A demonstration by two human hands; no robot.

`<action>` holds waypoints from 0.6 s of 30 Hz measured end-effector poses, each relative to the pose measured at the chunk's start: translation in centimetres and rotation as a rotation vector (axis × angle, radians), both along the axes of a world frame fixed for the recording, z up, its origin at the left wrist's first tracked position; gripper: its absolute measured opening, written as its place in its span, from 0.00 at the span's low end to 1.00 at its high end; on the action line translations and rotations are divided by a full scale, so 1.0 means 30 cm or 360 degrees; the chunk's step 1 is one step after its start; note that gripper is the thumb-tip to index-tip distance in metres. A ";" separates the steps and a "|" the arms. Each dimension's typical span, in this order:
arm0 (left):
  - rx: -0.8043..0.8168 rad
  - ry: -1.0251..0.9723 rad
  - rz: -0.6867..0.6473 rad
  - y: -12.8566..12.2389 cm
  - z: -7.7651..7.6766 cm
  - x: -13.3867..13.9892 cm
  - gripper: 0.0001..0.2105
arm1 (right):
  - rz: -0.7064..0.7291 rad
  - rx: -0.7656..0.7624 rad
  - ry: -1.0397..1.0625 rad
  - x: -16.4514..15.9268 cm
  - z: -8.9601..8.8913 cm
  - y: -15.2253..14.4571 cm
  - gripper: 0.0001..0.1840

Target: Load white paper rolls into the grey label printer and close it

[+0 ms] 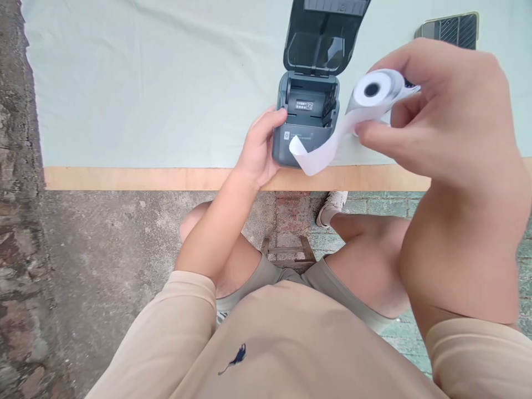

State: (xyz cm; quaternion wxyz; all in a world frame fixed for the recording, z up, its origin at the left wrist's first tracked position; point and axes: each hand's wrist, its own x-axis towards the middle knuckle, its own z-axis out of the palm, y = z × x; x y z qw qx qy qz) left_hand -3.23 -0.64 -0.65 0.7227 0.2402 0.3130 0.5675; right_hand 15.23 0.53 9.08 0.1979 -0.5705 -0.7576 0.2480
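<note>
My left hand [264, 145] is closed around the left side of a small dark grey receipt printer [307, 133], its thumb on the rim. The printer's lid [318, 41] stands open at the far end, and its paper bay holds no roll. To the right, my right hand [440, 105] pinches a white paper roll [374, 91] between thumb and fingers. A loose strip of paper [320, 158] curls from the roll down to the left, in front of the printer's lower face. The roll is apart from the bay.
A phone-like dark object with a striped surface [455, 30] lies at the back right, partly behind my right hand. Pale cloth [145, 83] covers the table, with a bare wooden edge [124, 178] along the front. My knees and a wooden stool [288, 254] are below.
</note>
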 end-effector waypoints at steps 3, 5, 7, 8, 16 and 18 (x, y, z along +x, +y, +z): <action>-0.0041 0.0027 -0.0005 0.006 -0.005 -0.007 0.11 | 0.0013 -0.0129 -0.0165 0.062 -0.038 -0.016 0.15; -0.0049 0.0077 -0.0032 0.005 0.002 -0.006 0.13 | 0.0059 -0.0201 -0.0333 0.095 -0.076 -0.024 0.16; -0.0037 0.0086 -0.0057 0.004 0.012 -0.001 0.11 | 0.0089 -0.0244 -0.0456 0.118 -0.104 -0.032 0.16; -0.0019 0.0077 -0.0067 0.003 0.017 0.001 0.10 | 0.0099 -0.0256 -0.0487 0.126 -0.109 -0.036 0.17; 0.0086 0.0133 -0.0126 0.014 0.007 0.002 0.14 | -0.0299 0.0394 0.0067 0.204 -0.085 -0.015 0.21; 0.0089 0.0156 -0.0125 0.016 0.004 0.001 0.14 | -0.0331 0.0414 -0.0018 0.217 -0.121 0.024 0.29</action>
